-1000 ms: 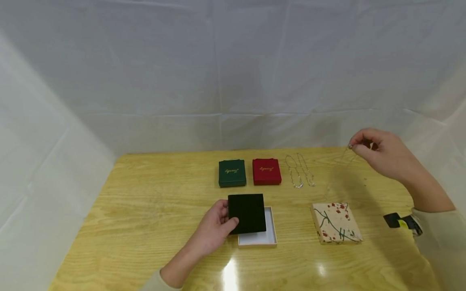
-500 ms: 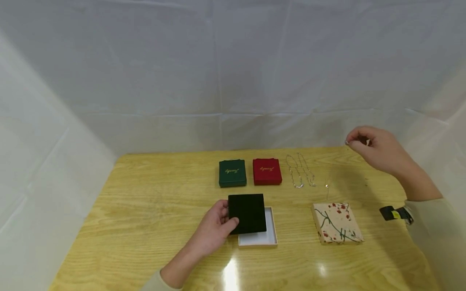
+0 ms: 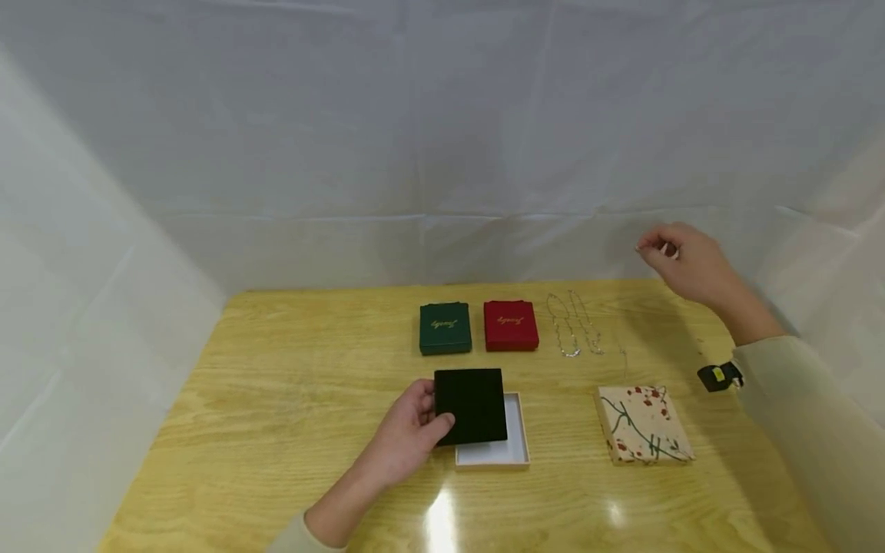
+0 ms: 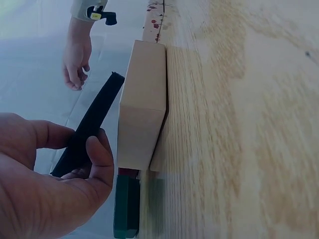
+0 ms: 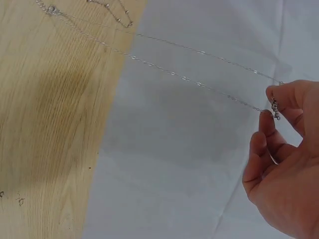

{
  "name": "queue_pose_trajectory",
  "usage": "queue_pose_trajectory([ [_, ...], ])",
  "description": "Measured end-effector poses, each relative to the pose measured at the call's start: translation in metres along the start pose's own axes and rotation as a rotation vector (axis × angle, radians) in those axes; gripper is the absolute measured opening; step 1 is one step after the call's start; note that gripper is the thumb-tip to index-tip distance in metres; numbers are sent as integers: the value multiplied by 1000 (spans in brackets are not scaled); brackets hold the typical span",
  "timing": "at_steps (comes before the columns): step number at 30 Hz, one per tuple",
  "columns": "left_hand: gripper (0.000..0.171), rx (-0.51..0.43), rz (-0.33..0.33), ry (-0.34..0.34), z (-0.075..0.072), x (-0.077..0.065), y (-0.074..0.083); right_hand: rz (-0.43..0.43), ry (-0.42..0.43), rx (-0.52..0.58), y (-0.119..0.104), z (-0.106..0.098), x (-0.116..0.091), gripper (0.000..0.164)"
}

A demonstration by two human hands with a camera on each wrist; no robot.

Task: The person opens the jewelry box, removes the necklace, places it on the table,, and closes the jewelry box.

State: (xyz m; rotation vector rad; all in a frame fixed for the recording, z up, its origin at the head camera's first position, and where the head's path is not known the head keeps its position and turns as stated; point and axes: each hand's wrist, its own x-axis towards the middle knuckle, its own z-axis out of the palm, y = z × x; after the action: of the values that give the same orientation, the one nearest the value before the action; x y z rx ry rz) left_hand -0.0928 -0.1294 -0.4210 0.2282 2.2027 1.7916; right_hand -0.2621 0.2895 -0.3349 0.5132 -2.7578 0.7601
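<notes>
In the head view my left hand [image 3: 404,439] grips a flat black square pad [image 3: 472,407] by its left edge, thumb on top. The pad is tilted over a shallow open box base [image 3: 492,464] with a white inside, hiding much of it. Raised at the back right, my right hand [image 3: 681,263] pinches the end of a thin silver necklace [image 5: 184,78] between thumb and forefinger. In the right wrist view its chain hangs as a long loop, with a small pendant [image 5: 52,9] at the bottom.
A floral box lid [image 3: 643,425] lies right of the base. Behind stand a green jewelry box [image 3: 445,328] and a red jewelry box [image 3: 510,326]. Silver chains [image 3: 568,330] lie beside the red one. White sheeting [image 3: 415,153] rises along the table's back and sides.
My right hand has risen and moved left, lifting the necklace until its loop hangs down behind the floral lid. My left hand and the black pad have stayed almost still.
</notes>
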Motion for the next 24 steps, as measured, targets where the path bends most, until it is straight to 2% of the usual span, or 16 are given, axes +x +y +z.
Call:
queue_pose_trajectory([
  [6,39,14,3,4,1,-2,2,-43,122,39,9,3,15,26],
  [10,39,24,7,2,1,-2,3,-28,152,58,11,3,17,30],
  [17,39,26,11,2,0,-1,2,41,60,17,18,11,8,32],
  [24,40,26,9,-5,-1,0,0,42,-35,-14,28,27,-3,28],
])
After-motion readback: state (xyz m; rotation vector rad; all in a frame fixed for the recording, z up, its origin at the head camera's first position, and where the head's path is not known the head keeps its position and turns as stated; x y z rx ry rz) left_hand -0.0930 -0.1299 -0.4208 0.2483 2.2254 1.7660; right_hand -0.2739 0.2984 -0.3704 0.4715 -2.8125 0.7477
